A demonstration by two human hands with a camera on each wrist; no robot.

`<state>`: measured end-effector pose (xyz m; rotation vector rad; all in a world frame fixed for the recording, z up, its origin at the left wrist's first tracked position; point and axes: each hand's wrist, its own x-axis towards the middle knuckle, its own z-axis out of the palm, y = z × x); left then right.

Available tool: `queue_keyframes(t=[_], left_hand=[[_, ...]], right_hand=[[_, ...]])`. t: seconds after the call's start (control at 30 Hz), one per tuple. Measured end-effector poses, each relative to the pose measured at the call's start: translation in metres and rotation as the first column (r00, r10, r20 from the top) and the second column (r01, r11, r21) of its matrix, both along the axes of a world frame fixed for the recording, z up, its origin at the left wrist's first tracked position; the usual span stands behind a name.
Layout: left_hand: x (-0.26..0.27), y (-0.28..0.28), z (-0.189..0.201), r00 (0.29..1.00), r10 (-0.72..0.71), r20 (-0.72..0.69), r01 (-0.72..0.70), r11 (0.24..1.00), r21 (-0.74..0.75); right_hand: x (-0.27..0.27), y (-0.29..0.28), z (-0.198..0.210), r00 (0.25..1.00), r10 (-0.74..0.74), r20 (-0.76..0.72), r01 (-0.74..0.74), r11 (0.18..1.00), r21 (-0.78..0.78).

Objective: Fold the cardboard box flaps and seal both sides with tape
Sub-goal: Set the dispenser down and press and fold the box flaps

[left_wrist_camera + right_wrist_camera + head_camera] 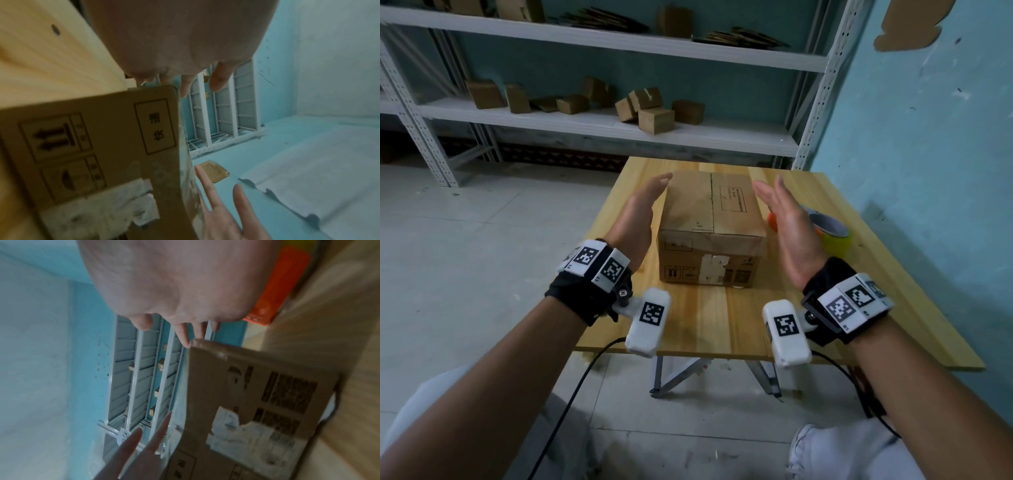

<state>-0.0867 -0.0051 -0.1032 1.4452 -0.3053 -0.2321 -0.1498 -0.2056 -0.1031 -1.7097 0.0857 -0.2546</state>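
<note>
Shelving (599, 123) is standing against the far wall, well apart from the desk (722, 318), holding small cartons. Desk is sitting beside the blue wall on its right; its left and near edges are facing open floor (482, 240).

Box (710, 226) is lying closed at mid-desk, top flaps down, seam running away from the viewer. Bare wood is showing on all four sides of it, widest toward the near edge. Torn white label (714, 270) is showing on its near face.

Tape roll (832, 236), yellow, is lying right of the box, partly behind the right hand; an orange item (772, 220) is sitting just beside it.

Left hand (635, 219) is hovering at the box's left side, palm inward, fingers straight. Right hand (787, 219) is mirroring it on the right, palm inward, fingers straight and slightly spread. Neither grip is holding anything; a gap is showing between each palm and the box.
</note>
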Motion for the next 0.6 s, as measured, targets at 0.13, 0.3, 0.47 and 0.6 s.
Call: queue_keyframes(t=[0.13,0.3,0.47,0.6], left_hand=[[-0.001,0.01,0.002,0.969,-0.054,0.239,-0.008,0.968,0.25],[-0.006,0.015,-0.01,0.871,-0.198,0.449,-0.059,0.866,0.496],[-0.006,0.014,-0.014,0.817,-0.201,0.541,-0.138,0.842,0.522],[-0.007,0.012,-0.015,0.82,-0.211,0.532,-0.14,0.828,0.544]], right_hand=[[-0.005,-0.003,0.002,0.995,0.081,0.054,-0.07,0.979,-0.192],[-0.006,0.001,-0.007,0.976,0.202,0.082,-0.165,0.929,-0.331],[-0.001,0.002,-0.016,0.975,0.194,0.11,-0.13,0.896,-0.425],[0.001,0.005,-0.021,0.975,0.168,0.145,-0.087,0.891,-0.445]])
